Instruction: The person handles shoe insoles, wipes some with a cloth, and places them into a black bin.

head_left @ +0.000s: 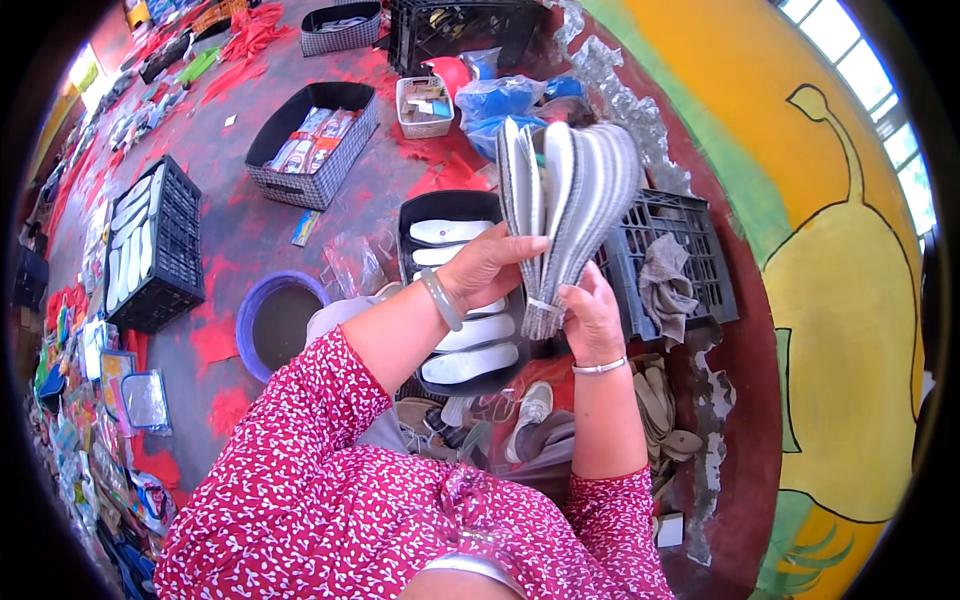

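A thick bundle of grey-and-white shoe insoles (585, 190) is held up in front of me, fanned apart at its broad upper end. Its narrow lower end looks bound by a light band. My left hand (492, 262) grips the bundle's left side, thumb across the edge and fingers partly hidden behind. On the lower right, my right hand (594, 318) is closed round the bundle near the bound end. Beneath my hands, a dark bin (408, 212) holds a row of white insoles (470, 365), some covered by my left hand and the bundle.
A grey crate (715, 265) with a cloth (668, 285) stands right, by the painted wall (845, 330). To the left are a purple-rimmed basin (246, 335) and a black crate (180, 255) of insoles. A checked bin (330, 178) and white basket (424, 128) stand ahead. Loose insoles (655, 405) lie at lower right.
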